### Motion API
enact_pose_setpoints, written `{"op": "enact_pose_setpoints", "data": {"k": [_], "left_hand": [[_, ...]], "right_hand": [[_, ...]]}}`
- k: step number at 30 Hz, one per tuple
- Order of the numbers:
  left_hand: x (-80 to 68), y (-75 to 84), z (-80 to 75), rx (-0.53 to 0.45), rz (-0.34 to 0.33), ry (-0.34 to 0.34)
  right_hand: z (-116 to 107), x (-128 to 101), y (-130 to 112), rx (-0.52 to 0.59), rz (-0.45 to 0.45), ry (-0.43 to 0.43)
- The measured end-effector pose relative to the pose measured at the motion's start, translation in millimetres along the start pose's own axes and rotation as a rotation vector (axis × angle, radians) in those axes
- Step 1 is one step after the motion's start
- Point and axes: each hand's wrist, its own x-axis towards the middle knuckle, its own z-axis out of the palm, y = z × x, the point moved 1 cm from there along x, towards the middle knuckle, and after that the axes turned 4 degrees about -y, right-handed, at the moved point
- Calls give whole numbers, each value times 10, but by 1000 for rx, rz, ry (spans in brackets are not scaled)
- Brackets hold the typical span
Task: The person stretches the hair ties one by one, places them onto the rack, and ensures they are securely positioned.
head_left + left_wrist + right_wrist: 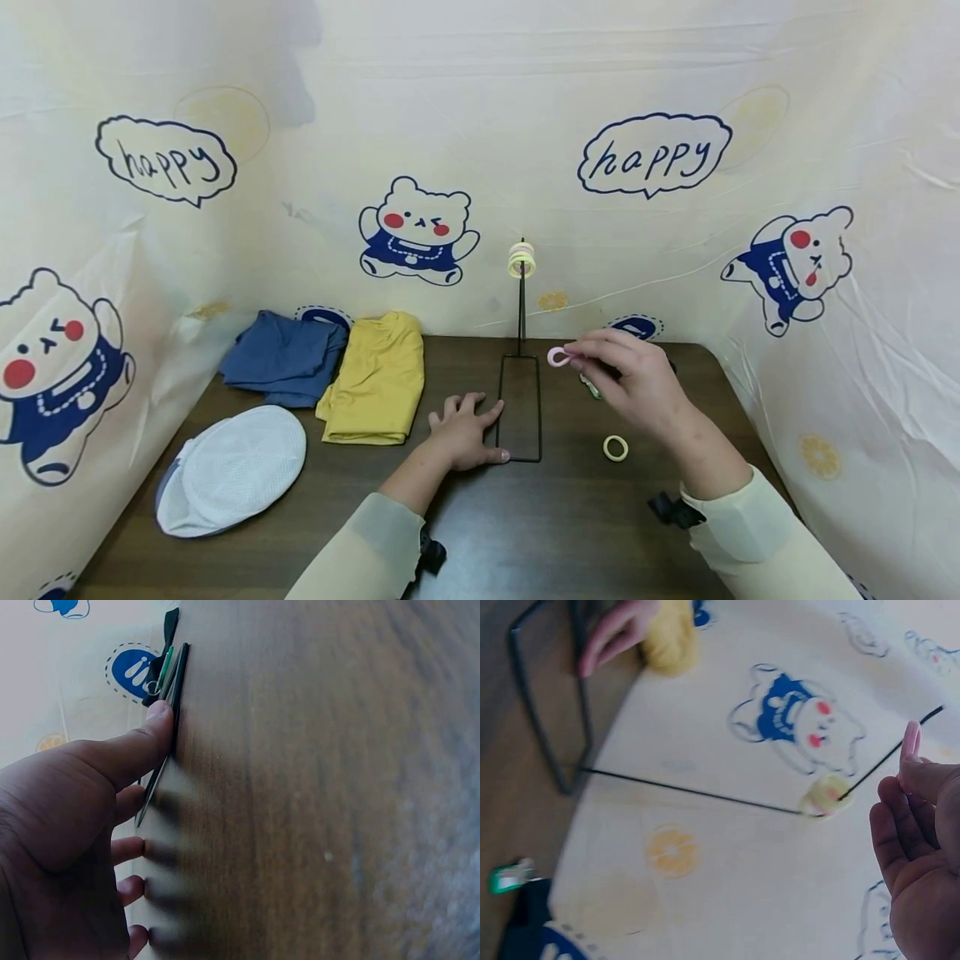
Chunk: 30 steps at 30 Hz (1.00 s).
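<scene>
My right hand [637, 387] pinches a soft pink hair tie [552, 357] between thumb and fingertips, raised to the right of a black wire stand [539, 408]. In the right wrist view the pink hair tie [910, 739] shows edge-on, close to the free end of the stand's arm. Several pale yellow and pink hair ties [522, 261] hang on that arm. My left hand [465, 435] rests at the left side of the stand's rectangular base, fingers spread; its thumb [142, 750] touches the frame. A yellow hair tie [606, 451] lies on the table below my right hand.
Left of the stand lie folded yellow cloth [378, 379], folded blue cloth [285, 354] and a white mesh item [240, 467] with a blue edge. A small green-and-white object [510, 876] sits beside something black [529, 907]. Printed sheeting [480, 108] walls the table's back and sides.
</scene>
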Motion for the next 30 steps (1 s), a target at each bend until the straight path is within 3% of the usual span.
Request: {"op": "enact_pose_setpoints", "data": {"k": [13, 30], "left_hand": [[25, -25, 28, 13, -2, 4], [5, -9, 1, 26, 3, -1]], "right_hand": [[-89, 398, -317, 35, -92, 28], [31, 523, -193, 32, -7, -22]]}}
